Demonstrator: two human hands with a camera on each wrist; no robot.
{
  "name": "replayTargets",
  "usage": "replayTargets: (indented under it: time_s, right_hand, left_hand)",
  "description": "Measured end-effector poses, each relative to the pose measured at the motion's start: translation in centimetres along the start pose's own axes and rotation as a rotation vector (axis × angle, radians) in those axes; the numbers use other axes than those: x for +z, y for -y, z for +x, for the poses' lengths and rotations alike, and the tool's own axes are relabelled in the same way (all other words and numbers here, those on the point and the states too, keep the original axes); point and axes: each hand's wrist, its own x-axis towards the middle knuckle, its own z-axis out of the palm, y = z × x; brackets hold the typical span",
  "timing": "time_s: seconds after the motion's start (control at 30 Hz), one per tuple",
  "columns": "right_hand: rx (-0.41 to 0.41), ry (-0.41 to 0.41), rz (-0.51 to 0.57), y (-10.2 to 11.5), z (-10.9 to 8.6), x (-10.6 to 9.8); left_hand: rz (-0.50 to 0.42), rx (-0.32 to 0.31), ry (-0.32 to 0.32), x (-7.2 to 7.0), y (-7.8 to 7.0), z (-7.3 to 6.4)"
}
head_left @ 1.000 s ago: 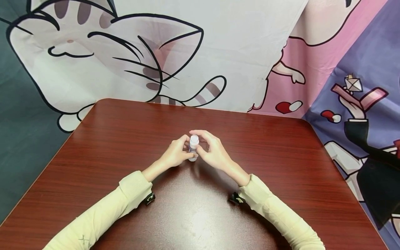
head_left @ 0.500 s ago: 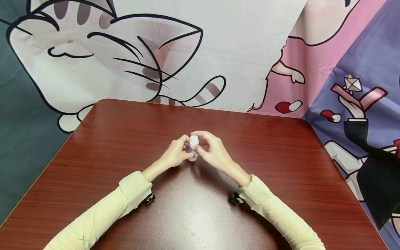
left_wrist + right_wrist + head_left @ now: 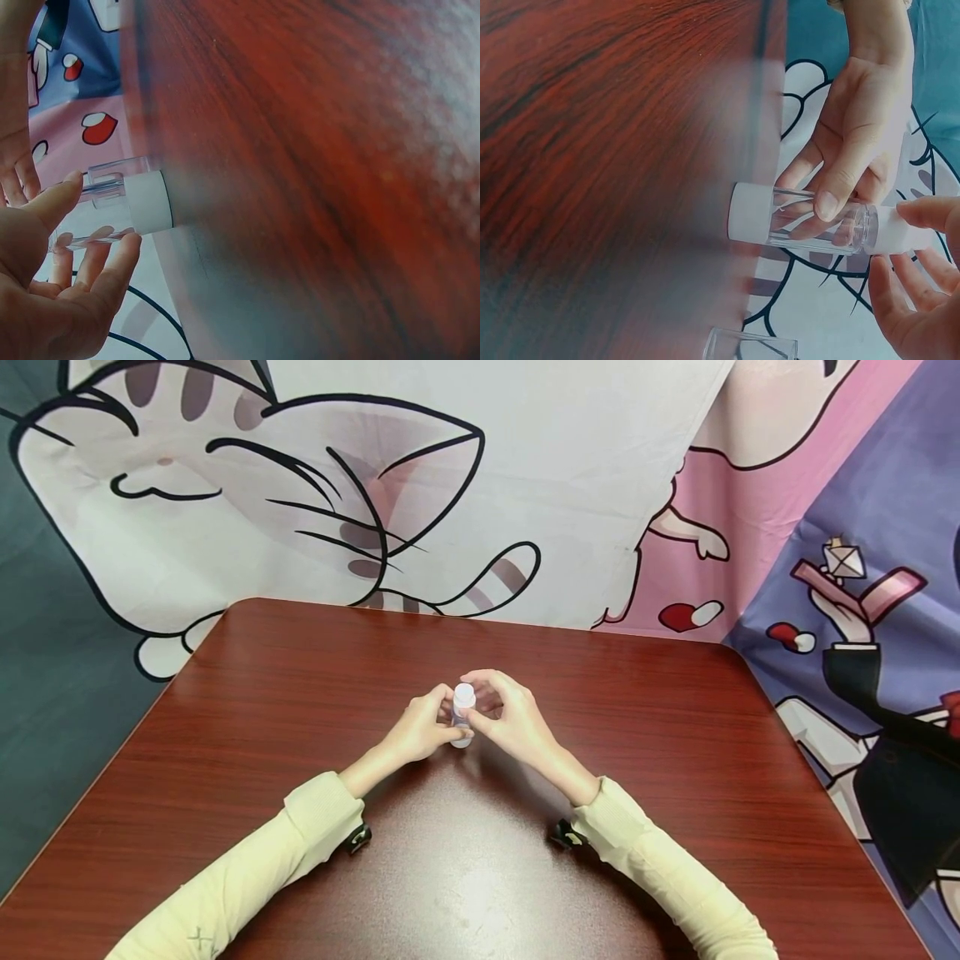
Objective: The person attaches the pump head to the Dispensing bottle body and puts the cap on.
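A small clear bottle (image 3: pixel 462 714) with a white base and a white top stands upright on the table between both hands. My left hand (image 3: pixel 416 727) grips its clear body, thumb in front and fingers behind. In the right wrist view, the left thumb lies across the see-through wall of the bottle (image 3: pixel 810 217). My right hand (image 3: pixel 513 718) pinches the white top (image 3: pixel 889 229) between thumb and fingertips. The white base (image 3: pixel 150 201) shows low on the bottle in the left wrist view.
A clear open-looking cylinder (image 3: pixel 751 345) stands near the bottle, partly cut off in the right wrist view. The reddish-brown wooden table (image 3: pixel 300 652) has a cartoon-printed cloth (image 3: pixel 585 485) hanging behind it. Dark wrist devices (image 3: pixel 358 837) sit by the cuffs.
The right thumb has moved slightly left onto the bottle, and the right hand's fingers have shifted around the white top. The left hand keeps its hold, and the bottle stays nearly in place.
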Motion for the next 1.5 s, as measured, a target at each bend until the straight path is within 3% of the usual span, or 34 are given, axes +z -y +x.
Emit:
replayTargets:
  time_s: [0.43, 0.67, 0.73, 0.83, 1.1, 1.5]
  right_hand:
    - [-0.035, 0.002, 0.002, -0.3, 0.1, 0.2]
    - [-0.051, 0.045, 0.087, 4.1, 0.0, -0.9]
    - [-0.065, 0.05, 0.086, 4.3, 0.0, -1.0]
    - [-0.065, 0.059, 0.093, 4.0, 0.1, -0.9]
    - [-0.008, 0.084, 0.122, 0.5, -0.1, 0.2]
    - [-0.025, 0.062, 0.13, 0.0, -0.1, 0.1]
  left_hand:
    - [-0.016, -0.025, 0.013, 0.0, 0.1, 0.1]
    - [0.012, -0.019, 0.015, -0.1, 0.1, 0.0]
    - [0.013, -0.021, 0.01, -0.2, 0.0, 0.0]
    - [0.006, -0.024, -0.002, -0.2, -0.1, 0.1]
    - [0.011, -0.019, 0.013, 0.2, 0.1, 0.0]
    - [0.023, -0.038, 0.009, 0.1, -0.1, 0.1]
